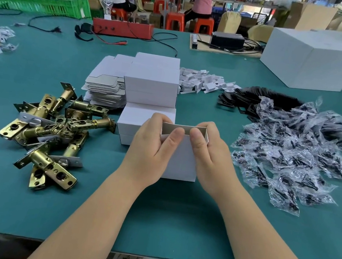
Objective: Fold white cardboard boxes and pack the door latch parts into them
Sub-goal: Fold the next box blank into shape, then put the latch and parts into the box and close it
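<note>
Holding: small white cardboard box [180, 159] — upright on teal table [152, 215], open end up
Left hand [151, 148]: fingers curled, gripping box
Right hand [210, 155]: likewise — thumb on flap
Brass door latches [54, 129]: heaped at left

A teal mat [21, 206] is covering the table. The little box [181, 159] is showing white outside and grey-brown inside. Brass-gold latch bolts [54, 132] are gleaming beside white flat blanks [106, 82]. Clear bags [299, 157] are holding black screws, near black plates [250, 99]. Behind, a green crate [40, 0] and orange-red stools [175, 20] are standing out.
</note>
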Tool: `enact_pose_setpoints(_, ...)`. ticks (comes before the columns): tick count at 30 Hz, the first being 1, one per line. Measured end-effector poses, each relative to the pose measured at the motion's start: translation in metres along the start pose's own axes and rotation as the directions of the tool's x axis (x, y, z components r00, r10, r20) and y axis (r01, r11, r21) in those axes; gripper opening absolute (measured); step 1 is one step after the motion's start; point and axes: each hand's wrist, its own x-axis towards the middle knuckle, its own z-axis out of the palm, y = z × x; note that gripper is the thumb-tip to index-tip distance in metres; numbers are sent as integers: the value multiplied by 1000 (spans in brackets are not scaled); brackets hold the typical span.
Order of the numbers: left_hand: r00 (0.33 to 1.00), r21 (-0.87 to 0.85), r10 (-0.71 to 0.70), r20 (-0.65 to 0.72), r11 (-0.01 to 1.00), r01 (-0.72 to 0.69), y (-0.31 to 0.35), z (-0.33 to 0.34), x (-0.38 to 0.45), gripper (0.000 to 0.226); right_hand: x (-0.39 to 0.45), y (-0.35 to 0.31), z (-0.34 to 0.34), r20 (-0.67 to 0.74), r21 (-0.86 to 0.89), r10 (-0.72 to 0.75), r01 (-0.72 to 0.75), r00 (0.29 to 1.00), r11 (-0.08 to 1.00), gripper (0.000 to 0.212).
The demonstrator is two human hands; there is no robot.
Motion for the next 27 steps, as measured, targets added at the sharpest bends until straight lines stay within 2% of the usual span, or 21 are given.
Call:
enact_pose_setpoints(4, 997, -17, 50, -62, 999, -51, 0, 1, -2, 25, 1, 1, 1, -83, -40, -98, 95, 992, 995, 44)
enact_pose_setpoints(7, 966, -13, 27, -257, 999, -32, 2, -10, 3, 28, 2, 5, 2, -120, -10, -75, 74, 990, 997, 37)
enact_pose_setpoints(9, 907, 7, -71, -416, 997, 81, -3, -27, 11, 20, 2, 7, 2, -125, 3, -57, 58, 991, 998, 32)
enact_pose_setpoints(11, 860, 138, -171, -482, 954, 267, -16, -52, 21, 20, 2, 8, 2, -127, 30, -50, 54, 991, 998, 32)
enact_pose_setpoints(12, 860, 269, -219, -461, 889, 371, -26, -68, 25, 22, 2, 9, 1, -117, 42, -47, 52, 992, 998, 31)
enact_pose_setpoints(13, 871, 464, -271, -409, 760, 454, -34, -83, 29, 28, 2, 8, 1, -98, 49, -44, 49, 994, 998, 29)
enact_pose_setpoints(14, 875, 668, -343, -342, 566, 483, -41, -95, 31, 35, 2, 8, 2, -74, 51, -39, 42, 996, 998, 28)
enact_pose_setpoints(15, 863, 815, -420, -281, 370, 446, -45, -103, 32, 42, 1, 8, 2, -53, 52, -29, 32, 998, 998, 26)
enact_pose_setpoints(16, 846, 891, -475, -243, 235, 388, -48, -107, 32, 45, 1, 8, 3, -41, 48, -17, 19, 999, 999, 23)
enact_pose_setpoints(18, 847, 943, -487, -214, 124, 309, -49, -107, 31, 38, 1, 7, 3, -44, 35, 8, -7, 999, 999, 18)
enact_pose_setpoints(20, 859, 950, -458, -228, 88, 299, -50, -106, 29, 31, 2, 7, 3, -46, 39, 31, -29, 998, 999, 22)
enact_pose_setpoints(23, 857, 941, -453, -246, 100, 323, -51, -113, 29, 29, 0, 9, 4, -53, 51, 60, -58, 997, 997, 41)
enact_pose_setpoints(25, 885, 948, -423, -194, 151, 280, -49, -117, 30, 30, -1, 10, 6, -74, 56, 76, -72, 994, 996, 50)
enact_pose_setpoints(27, 928, 926, -337, -160, 275, 259, -44, -119, 29, 29, 0, 9, 7, -93, 67, 83, -77, 992, 995, 50)
